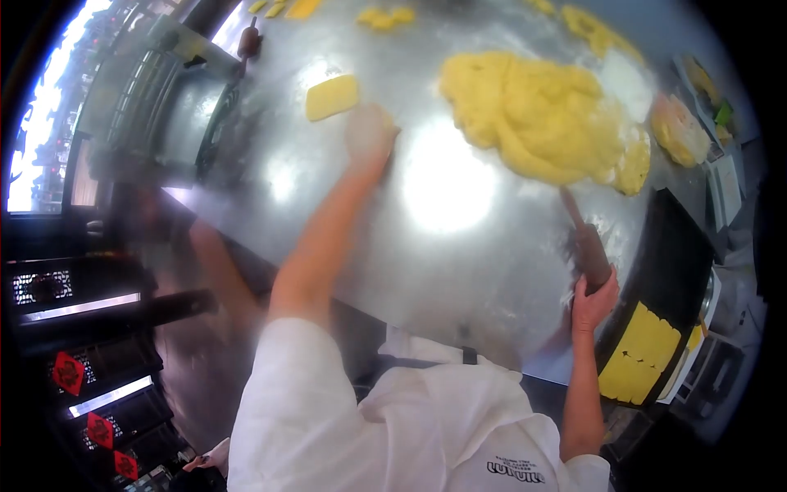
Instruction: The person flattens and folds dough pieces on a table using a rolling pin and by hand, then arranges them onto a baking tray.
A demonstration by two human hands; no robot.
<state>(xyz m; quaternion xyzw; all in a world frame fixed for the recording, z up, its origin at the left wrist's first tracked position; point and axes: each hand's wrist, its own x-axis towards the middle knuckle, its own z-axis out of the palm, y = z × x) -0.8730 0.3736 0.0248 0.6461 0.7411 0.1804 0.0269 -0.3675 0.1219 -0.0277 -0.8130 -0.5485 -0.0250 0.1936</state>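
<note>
My right hand (pixel 594 300) is wrapped round the lower end of a brown wooden rolling pin (pixel 590 250), whose far handle points towards a large mound of yellow dough (pixel 541 115). On the left, my left hand (pixel 370 134) is over the metal table, smeared by motion, so its fingers cannot be made out. Just beyond it lies a flat, rounded rectangle of yellow dough (pixel 332 97), close to or touching the fingertips.
White flour (pixel 627 84) is heaped beside the mound. Small yellow dough pieces (pixel 385 18) lie at the far edge. A second rolling pin (pixel 248 38) is at the far left. Yellow sheets (pixel 641 354) rest on a black tray (pixel 668 254) at the right. A filled plastic bag (pixel 680 131) sits beyond.
</note>
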